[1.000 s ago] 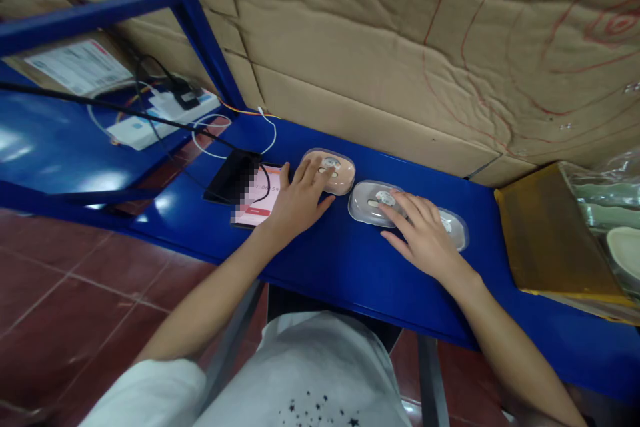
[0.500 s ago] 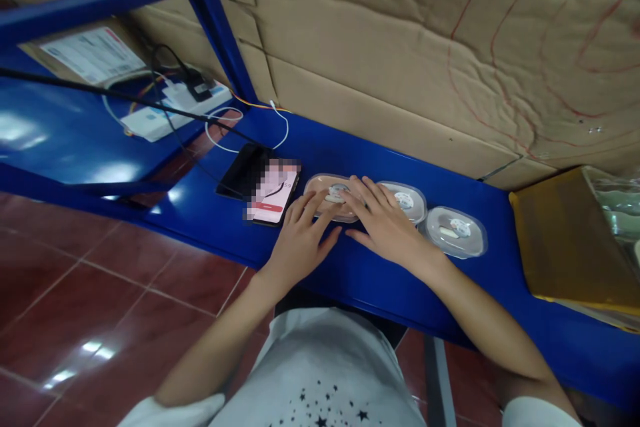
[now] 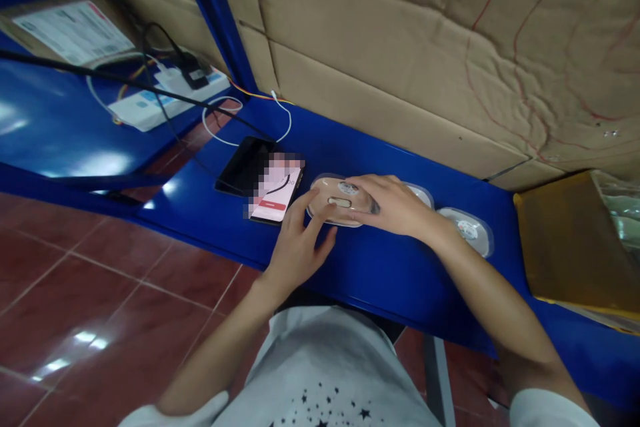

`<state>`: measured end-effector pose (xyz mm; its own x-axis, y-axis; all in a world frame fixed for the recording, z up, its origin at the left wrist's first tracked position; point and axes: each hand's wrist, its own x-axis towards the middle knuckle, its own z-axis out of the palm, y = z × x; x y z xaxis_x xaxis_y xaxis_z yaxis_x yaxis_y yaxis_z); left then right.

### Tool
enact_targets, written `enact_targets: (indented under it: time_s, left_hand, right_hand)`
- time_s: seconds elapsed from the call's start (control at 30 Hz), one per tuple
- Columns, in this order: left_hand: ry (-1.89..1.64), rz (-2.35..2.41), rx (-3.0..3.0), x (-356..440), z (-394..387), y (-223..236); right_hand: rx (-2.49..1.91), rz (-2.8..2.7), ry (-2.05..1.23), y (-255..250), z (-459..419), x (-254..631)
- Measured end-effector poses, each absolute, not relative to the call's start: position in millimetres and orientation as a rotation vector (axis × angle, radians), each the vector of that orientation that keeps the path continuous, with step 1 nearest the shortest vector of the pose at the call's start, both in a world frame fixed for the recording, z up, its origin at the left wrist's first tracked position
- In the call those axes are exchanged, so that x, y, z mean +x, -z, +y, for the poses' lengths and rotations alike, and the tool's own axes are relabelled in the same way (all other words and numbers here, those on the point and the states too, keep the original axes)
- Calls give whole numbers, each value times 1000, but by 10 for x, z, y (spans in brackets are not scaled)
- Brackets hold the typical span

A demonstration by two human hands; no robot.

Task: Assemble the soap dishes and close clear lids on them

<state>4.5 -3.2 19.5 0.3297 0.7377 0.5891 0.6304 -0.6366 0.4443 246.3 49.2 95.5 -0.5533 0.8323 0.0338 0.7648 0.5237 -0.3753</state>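
A clear-lidded plastic food container (image 3: 327, 188) with pinkish-beige contents showing lies on the blue shelf, a round sticker and an oval tab on its lid. My right hand (image 3: 397, 205) grips its right end, thumb at the near side and fingers over the far side. At the left and near edge is my left hand (image 3: 300, 240), fingers spread, one fingertip touching the lid by the tab. Behind my right hand a second lidded container (image 3: 423, 195) is partly hidden. A third one (image 3: 467, 230), with a pale lid, sits farther right.
To the left lie a lit phone (image 3: 273, 207) and a black flat device (image 3: 237, 167). A white power strip (image 3: 165, 103) with cables rests on the left shelf (image 3: 45, 127). A cardboard box (image 3: 565, 240) stands at the right. Cardboard sheeting (image 3: 360, 93) lines the back.
My right hand has turned from lying flat over the lid to wrapping the container's right end. My left hand stays near its left side. The view has shifted slightly.
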Motion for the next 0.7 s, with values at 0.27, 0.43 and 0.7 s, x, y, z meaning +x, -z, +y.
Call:
enact_targets:
  time_s: [0.27,0.43,0.7]
  left_hand:
    - [-1166,1255,2470,32,-46,-153]
    - [-1140,1257,2462,32,-44,-169]
    - [-1045,1273,2486,33,-57,-200]
  right_hand:
    - [-1348,-2524,-723,-937,671,2488]
    - [-1316,-2483,-715,-987,885,2541]
    - [-1481,-2462,-536,-747,1344,2593]
